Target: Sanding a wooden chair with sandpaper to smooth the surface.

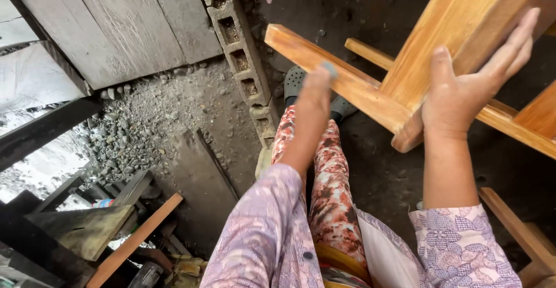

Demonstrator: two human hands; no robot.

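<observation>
A varnished wooden furniture frame (463, 21), perhaps a stool or chair, hangs tilted at the upper right. My right hand (469, 85) lies flat against its thick slab near the joint, fingers spread upward. My left hand (317, 88) presses a small grey pad, hard to identify, onto the frame's lower rail (347, 85). Both sleeves are floral lilac. My patterned trouser leg (324, 172) and a grey perforated clog (295, 82) show under the rail.
A row of hollow concrete blocks (240, 56) runs along grey wooden boards (116, 21). Gravel (133, 120) lies to the left, with scrap planks (133, 241) at lower left. Dark dirt floor (382, 172) spreads beneath. Another wooden piece (515, 230) sits at lower right.
</observation>
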